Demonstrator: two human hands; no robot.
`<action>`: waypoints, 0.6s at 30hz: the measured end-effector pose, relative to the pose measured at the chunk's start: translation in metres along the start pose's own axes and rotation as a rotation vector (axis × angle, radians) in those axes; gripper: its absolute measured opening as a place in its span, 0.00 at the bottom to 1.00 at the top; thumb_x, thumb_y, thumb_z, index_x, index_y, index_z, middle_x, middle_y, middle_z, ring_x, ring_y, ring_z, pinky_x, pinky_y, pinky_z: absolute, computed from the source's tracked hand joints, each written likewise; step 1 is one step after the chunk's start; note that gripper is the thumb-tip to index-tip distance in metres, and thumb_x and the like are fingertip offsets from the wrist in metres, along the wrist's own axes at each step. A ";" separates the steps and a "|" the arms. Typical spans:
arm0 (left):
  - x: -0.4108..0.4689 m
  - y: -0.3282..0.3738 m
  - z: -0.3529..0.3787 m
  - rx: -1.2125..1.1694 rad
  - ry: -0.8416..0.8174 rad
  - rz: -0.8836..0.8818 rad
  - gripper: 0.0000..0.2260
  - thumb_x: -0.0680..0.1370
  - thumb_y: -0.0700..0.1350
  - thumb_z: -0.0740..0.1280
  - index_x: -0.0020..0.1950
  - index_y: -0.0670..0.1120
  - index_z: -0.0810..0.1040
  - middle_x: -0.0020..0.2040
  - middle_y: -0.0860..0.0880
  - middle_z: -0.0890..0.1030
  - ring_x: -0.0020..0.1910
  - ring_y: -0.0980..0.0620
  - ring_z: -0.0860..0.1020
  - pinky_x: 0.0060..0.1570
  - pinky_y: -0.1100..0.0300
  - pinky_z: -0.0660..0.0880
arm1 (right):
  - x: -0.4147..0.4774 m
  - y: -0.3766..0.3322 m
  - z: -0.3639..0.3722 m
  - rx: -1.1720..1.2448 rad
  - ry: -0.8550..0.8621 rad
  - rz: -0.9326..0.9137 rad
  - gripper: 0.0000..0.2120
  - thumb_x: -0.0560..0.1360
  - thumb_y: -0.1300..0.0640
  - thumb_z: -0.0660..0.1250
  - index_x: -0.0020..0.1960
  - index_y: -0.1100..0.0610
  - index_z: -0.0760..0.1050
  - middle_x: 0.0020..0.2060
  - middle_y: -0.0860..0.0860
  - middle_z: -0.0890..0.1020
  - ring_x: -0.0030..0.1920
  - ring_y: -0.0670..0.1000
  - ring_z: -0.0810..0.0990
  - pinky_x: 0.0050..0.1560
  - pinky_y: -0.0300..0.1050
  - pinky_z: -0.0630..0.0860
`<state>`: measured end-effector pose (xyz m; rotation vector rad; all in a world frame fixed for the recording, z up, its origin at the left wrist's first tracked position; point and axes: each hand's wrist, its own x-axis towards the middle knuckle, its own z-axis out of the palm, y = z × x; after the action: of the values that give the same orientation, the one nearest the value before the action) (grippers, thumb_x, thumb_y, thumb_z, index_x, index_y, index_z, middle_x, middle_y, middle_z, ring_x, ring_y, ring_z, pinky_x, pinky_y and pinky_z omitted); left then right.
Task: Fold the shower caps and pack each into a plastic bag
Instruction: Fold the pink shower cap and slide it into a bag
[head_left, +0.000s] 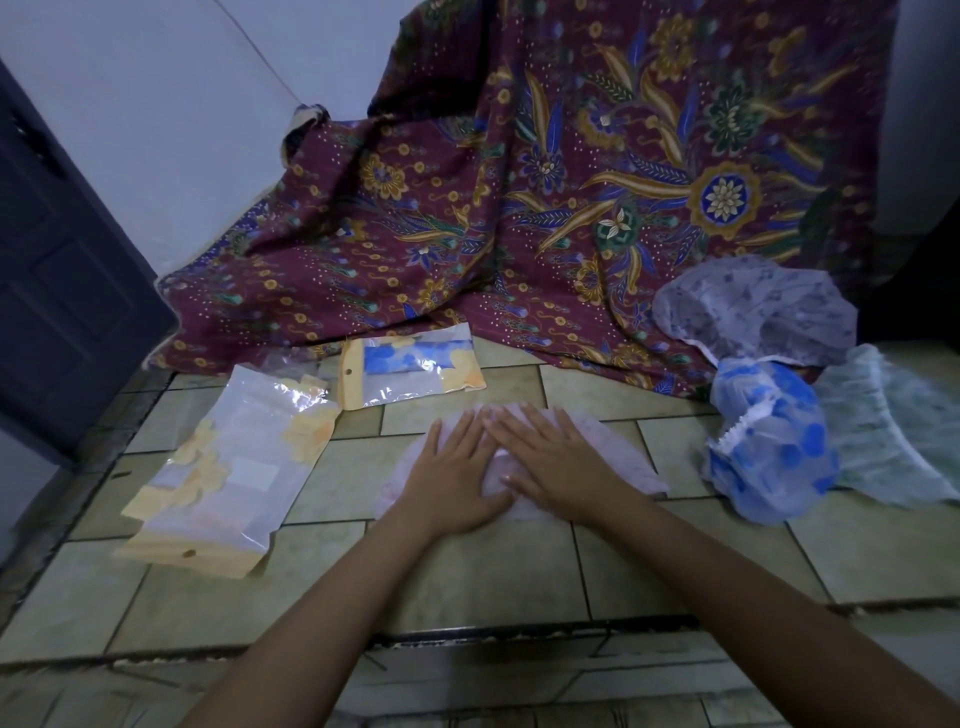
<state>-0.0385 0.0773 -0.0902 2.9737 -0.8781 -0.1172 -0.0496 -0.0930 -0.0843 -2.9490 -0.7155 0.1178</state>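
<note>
A pale pink shower cap (621, 457) lies flattened on the tiled floor in the middle. My left hand (452, 475) and my right hand (556, 460) both press flat on it with straight fingers, side by side. To the left lies a clear plastic bag with yellow flowers (228, 467). Behind it, another plastic bag (410, 371) holds a folded blue cap. On the right sit a blue-spotted shower cap (769, 441), a grey-patterned shower cap (753, 306) and a pale green shower cap (893, 431).
A maroon batik cloth (519, 182) drapes over the back and spills onto the tiled floor (493, 571). A dark door (57, 280) stands at the left. A step edge (519, 631) runs across near me.
</note>
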 end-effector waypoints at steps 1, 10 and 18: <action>-0.001 -0.001 0.002 -0.023 -0.006 -0.009 0.45 0.63 0.68 0.36 0.76 0.48 0.40 0.77 0.50 0.39 0.73 0.56 0.36 0.71 0.52 0.34 | -0.001 0.003 0.005 0.013 0.012 0.002 0.38 0.69 0.36 0.33 0.76 0.49 0.41 0.76 0.46 0.45 0.76 0.49 0.42 0.73 0.53 0.39; -0.014 -0.030 0.010 -0.111 0.025 0.006 0.45 0.63 0.71 0.22 0.75 0.51 0.40 0.77 0.53 0.45 0.72 0.62 0.40 0.68 0.65 0.35 | -0.002 0.013 0.007 0.061 -0.034 0.287 0.35 0.74 0.31 0.38 0.76 0.47 0.41 0.77 0.48 0.46 0.76 0.49 0.44 0.73 0.54 0.40; -0.036 -0.031 0.006 -0.095 0.060 -0.025 0.33 0.74 0.64 0.39 0.76 0.53 0.52 0.76 0.52 0.58 0.75 0.55 0.57 0.72 0.52 0.48 | -0.027 0.043 0.007 0.160 0.089 0.636 0.31 0.76 0.33 0.41 0.76 0.45 0.46 0.76 0.55 0.46 0.76 0.57 0.44 0.72 0.61 0.41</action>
<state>-0.0522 0.1232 -0.0962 2.8845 -0.8051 -0.0674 -0.0550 -0.1431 -0.0951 -2.8816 0.2495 0.0851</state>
